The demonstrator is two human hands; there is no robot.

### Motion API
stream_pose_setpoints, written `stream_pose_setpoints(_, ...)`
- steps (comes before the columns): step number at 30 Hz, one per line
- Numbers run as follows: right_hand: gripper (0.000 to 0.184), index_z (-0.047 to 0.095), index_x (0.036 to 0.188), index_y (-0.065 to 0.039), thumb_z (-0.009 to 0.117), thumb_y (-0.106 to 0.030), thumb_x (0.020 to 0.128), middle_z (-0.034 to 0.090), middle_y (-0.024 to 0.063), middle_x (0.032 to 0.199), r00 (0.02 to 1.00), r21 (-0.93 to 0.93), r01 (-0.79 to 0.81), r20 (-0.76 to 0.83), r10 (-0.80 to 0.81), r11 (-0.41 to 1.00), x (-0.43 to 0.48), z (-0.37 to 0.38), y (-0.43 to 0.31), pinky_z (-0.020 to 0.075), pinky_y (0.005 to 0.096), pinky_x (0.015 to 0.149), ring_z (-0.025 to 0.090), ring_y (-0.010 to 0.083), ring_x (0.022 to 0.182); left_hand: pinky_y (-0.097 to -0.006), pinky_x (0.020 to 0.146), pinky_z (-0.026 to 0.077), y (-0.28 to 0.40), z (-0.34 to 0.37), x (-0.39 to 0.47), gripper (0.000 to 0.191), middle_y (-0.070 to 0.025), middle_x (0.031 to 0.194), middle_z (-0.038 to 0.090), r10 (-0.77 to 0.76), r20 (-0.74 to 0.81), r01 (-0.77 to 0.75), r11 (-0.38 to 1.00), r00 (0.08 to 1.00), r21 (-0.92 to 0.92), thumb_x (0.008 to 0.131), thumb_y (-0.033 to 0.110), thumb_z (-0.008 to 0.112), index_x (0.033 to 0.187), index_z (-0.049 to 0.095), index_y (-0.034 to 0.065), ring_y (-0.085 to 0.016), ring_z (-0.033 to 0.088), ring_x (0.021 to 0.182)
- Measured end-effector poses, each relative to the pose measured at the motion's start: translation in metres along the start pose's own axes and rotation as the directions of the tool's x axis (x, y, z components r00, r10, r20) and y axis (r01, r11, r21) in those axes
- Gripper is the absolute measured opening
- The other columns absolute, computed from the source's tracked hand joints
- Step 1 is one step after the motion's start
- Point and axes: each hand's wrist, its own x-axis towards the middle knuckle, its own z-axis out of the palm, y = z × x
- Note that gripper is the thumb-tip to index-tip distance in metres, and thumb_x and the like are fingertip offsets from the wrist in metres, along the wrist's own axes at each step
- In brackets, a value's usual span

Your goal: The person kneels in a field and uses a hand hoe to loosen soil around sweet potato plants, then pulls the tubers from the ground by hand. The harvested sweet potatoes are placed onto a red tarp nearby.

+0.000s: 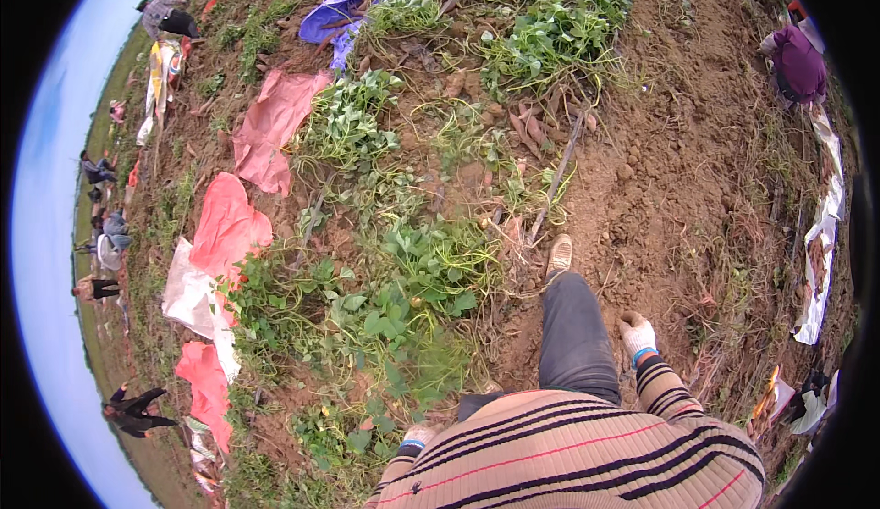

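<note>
My right hand [636, 335], in a pale knitted glove with a blue band at the wrist, hangs beside my right leg above bare soil; its fingers are curled and nothing shows in them. My left hand [421, 433], gloved too, is at the bottom, partly hidden by my striped sweater; whether it holds anything cannot be seen. Green leafy vines [399, 316] spread on the ground in front of and beside it. Farther ahead, reddish sweet potatoes [528, 131] lie on the soil near a dark strip [560, 172] and more vines.
Pink plastic sacks [227, 223], a white sack [189, 296] and a blue-purple sack [337, 14] lie along the left. Long white sheeting [825, 227] runs at the right, near a crouching person in purple [797, 62]. Several people are at far left, one in a checked shirt [161, 17] bending over.
</note>
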Motion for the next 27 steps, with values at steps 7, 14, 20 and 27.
stream_pose_setpoints(7,0.030,0.075,0.115,0.003,0.065,-0.013,0.092,0.077,0.0145,0.097,0.904,0.413,-0.255,0.422,0.065,0.874,0.182,-0.054,-0.091,0.0584,0.0341,0.079,0.072,0.0197,0.083,-0.0433,0.106,0.054,0.153,-0.071,-0.011,0.048,-0.0211,0.123,0.074,-0.360,-0.115,0.285,0.865,0.926,-0.414,0.101,0.042,0.058,0.123,0.076,0.0031,-0.035,0.071,0.115)
stream_pose_setpoints(14,0.044,0.072,0.128,0.005,0.067,-0.015,0.089,0.079,0.0163,0.106,0.892,0.050,-0.182,0.428,0.143,0.982,0.267,-0.097,-0.216,0.0588,0.0368,0.085,0.074,0.0238,0.092,-0.0431,0.108,0.053,0.243,-0.134,0.000,0.046,-0.0207,0.129,0.072,-0.387,-0.164,0.224,0.775,0.907,-0.591,0.101,0.038,0.056,0.125,0.076,0.0047,-0.034,0.069,0.121)
stream_pose_setpoints(20,0.044,0.071,0.131,0.002,0.070,-0.020,0.094,0.078,0.0151,0.112,0.905,0.134,-0.150,0.417,0.081,0.980,0.323,-0.073,-0.285,0.0582,0.0357,0.087,0.074,0.0231,0.097,-0.0430,0.111,0.052,0.256,-0.172,0.088,0.044,-0.0203,0.134,0.071,-0.329,-0.053,0.282,0.871,0.943,-0.403,0.101,0.035,0.056,0.127,0.077,0.0060,-0.034,0.067,0.126)
stream_pose_setpoints(27,0.036,0.070,0.128,0.003,0.068,-0.014,0.096,0.077,0.0096,0.095,0.927,0.202,-0.348,0.224,0.303,0.916,0.350,0.002,-0.410,0.0571,0.0338,0.070,0.073,0.0211,0.079,-0.0428,0.113,0.052,0.268,-0.372,0.355,0.043,-0.0200,0.140,0.069,-0.068,0.292,-0.164,0.697,0.954,0.698,0.101,0.032,0.055,0.129,0.077,0.0076,-0.033,0.065,0.132)
